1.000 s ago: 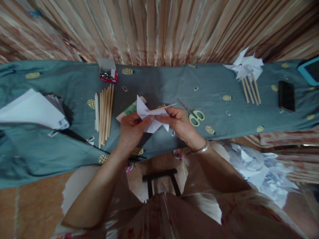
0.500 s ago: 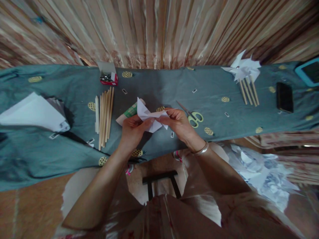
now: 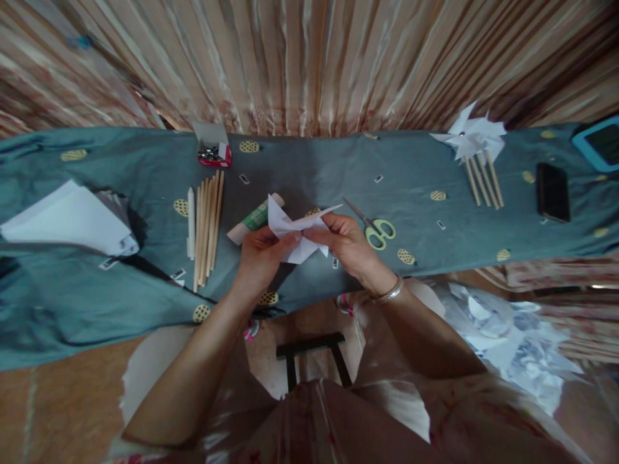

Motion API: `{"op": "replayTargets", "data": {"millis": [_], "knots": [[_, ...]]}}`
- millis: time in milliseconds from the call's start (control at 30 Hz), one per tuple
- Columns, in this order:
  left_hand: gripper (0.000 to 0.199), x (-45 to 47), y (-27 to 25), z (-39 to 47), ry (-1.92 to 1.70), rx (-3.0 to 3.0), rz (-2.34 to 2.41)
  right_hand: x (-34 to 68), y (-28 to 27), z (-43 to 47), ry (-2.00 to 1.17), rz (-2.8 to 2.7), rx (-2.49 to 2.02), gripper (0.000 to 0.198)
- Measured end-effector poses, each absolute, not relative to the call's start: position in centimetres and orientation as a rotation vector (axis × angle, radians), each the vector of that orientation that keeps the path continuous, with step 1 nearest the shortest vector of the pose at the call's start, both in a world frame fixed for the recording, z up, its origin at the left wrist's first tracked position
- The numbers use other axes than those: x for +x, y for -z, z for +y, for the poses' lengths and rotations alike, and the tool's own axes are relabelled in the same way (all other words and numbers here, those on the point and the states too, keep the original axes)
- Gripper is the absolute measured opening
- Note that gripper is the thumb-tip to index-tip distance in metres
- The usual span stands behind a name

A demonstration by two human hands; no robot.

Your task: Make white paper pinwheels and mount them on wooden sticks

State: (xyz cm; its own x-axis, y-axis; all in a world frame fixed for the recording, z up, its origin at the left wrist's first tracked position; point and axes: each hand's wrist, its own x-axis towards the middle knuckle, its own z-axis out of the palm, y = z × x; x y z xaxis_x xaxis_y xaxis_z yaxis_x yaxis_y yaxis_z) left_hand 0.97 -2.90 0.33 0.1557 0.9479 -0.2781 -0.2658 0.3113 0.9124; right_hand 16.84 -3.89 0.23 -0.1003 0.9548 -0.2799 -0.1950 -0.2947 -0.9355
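Note:
A white paper pinwheel point(image 3: 297, 251) with folded blades is held above the cloth between both hands. My left hand point(image 3: 261, 254) pinches its left side, thumb at the centre. From the right, my right hand point(image 3: 348, 241) is closed on it, its fingertips meeting the left thumb near the middle. Whether a pin sits under the thumbs I cannot tell. Just behind my left hand lies a green and white glue tube point(image 3: 251, 220). Scissors point(image 3: 374, 227) with pale green handles rest beside my right hand, blades pointing away.
Wooden sticks point(image 3: 209, 232) and a white pen point(image 3: 191, 222) lie left, below a red box of metal pins point(image 3: 214, 154). Folded white paper point(image 3: 68, 222) is stacked farther left. Finished pinwheels point(image 3: 476, 135), a phone point(image 3: 552, 192) and a blue-framed device point(image 3: 599, 145) lie right. Paper scraps point(image 3: 512, 341) fill a bag below.
The fingertips have drawn closer together at the pinwheel's centre, and its right blade now points up to the right. The other things keep their places.

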Motion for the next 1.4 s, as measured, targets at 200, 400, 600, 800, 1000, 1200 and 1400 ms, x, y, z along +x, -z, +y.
{"op": "replayTargets", "data": {"millis": [200,400,600,800,1000,1200,1400], "knots": [[0.031,0.9,0.0,-2.6,-1.06,0.853,1.058,17.0,-0.1,-3.7,-1.561,-0.964,-1.244,0.03],[0.028,0.8,0.0,-2.6,-1.047,0.846,1.07,16.8,-0.3,-3.6,-1.598,-0.927,-1.226,0.033],[0.033,0.8,-0.1,-2.6,-1.036,0.812,1.068,16.5,-0.2,-3.5,-1.614,-0.914,-1.177,0.035],[0.038,0.7,-0.1,-2.8,-1.024,0.768,1.026,16.6,0.0,-3.6,-1.615,-0.922,-1.194,0.038],[0.037,0.6,0.2,-2.8,-1.035,0.799,1.046,16.4,-0.1,-3.7,-1.626,-0.908,-1.203,0.041],[0.036,0.5,0.4,-2.7,-1.037,0.841,1.044,16.2,0.1,-3.4,-1.638,-0.866,-1.204,0.043],[0.041,0.1,-0.5,-2.3,-1.034,0.856,1.025,16.2,0.6,-2.8,-1.655,-0.862,-1.131,0.037]]}}
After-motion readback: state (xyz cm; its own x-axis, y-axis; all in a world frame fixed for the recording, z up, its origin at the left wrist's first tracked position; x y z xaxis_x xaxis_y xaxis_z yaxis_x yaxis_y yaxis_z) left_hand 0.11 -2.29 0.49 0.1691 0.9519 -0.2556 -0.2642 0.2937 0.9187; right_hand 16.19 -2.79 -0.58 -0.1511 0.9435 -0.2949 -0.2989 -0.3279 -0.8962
